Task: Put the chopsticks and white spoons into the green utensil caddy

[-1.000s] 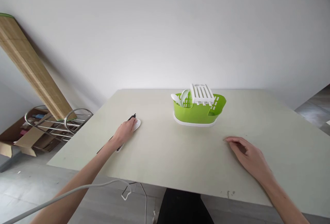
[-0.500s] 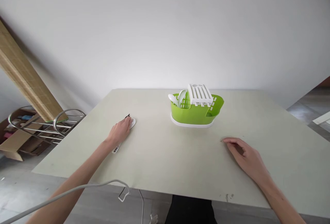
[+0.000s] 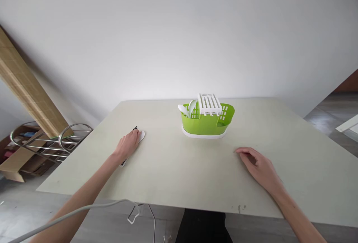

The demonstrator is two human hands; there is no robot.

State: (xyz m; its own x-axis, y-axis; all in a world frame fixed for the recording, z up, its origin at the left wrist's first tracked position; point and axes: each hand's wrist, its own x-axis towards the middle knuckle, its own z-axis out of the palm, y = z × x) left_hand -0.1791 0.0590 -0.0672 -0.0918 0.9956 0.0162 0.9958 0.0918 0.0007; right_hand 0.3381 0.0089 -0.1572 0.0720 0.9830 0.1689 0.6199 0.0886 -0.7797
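On the left of the table, my left hand (image 3: 129, 144) is closed over a white spoon (image 3: 142, 136). The spoon's bowl sticks out past my fingertips and its dark-patterned handle end shows below the palm. A thin black tip (image 3: 135, 127) pokes out beyond my fingers; the rest of that thing is hidden. My right hand (image 3: 260, 166) rests on the tabletop at the right, thumb and fingers curled together at the tips, with nothing visible in them. Between and beyond the hands stands a green basket (image 3: 201, 125) with a white base. Two white spoons (image 3: 188, 110) lean in its left end.
A white slotted rack (image 3: 209, 105) with small hooks sits across the basket's top. The pale table (image 3: 167, 175) backs onto a white wall. A grey cable (image 3: 92, 206) crosses by my left forearm. Left of the table are a metal rack (image 3: 63, 142) and an open cardboard box (image 3: 16, 166).
The view has shifted slightly, so the basket and right hand appear a little further left. Both hands keep nearly the same places and poses on the table.
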